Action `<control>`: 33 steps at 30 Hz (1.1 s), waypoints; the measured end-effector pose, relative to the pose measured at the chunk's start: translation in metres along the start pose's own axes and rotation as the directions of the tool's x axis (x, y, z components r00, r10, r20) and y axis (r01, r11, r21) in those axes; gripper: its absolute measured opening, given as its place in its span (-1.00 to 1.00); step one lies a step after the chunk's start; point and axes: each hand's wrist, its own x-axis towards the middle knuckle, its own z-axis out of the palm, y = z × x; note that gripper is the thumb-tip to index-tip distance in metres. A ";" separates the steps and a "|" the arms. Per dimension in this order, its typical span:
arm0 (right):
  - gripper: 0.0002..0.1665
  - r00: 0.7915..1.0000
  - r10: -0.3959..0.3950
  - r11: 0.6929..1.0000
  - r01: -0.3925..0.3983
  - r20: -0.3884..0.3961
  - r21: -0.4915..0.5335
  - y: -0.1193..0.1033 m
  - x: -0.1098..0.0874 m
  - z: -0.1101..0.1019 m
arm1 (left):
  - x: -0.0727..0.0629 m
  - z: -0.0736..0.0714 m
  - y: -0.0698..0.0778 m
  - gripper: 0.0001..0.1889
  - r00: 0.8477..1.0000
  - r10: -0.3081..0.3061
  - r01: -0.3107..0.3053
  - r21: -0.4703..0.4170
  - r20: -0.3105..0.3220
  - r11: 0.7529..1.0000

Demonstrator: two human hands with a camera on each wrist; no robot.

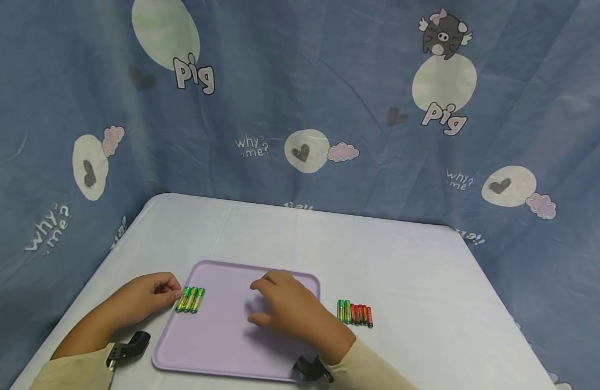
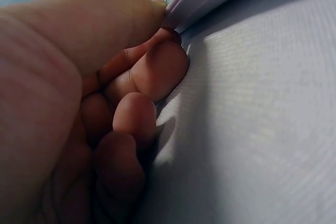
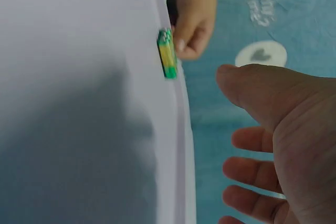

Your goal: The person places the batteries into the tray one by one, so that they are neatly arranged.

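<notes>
A pale lilac tray lies on the table, with a short row of green-and-yellow batteries side by side near its left rim. My left hand is at that rim beside the batteries. In the left wrist view its thumb and index fingertip meet the tray's edge, the other fingers curled below. Over the right half of the tray hovers my right hand, thumb and fingers spread apart with nothing between them. The right wrist view shows the green batteries beyond this hand.
To the right of the tray, two green batteries and several red batteries lie in a row on the white tablecloth. A blue printed curtain hangs behind the table.
</notes>
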 end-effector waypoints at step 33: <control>0.06 0.942 0.325 0.925 -0.336 0.088 0.178 0.118 -0.106 -0.006 | -0.001 0.000 0.003 -0.84 1.000 0.005 -0.005 0.006 -0.006 1.000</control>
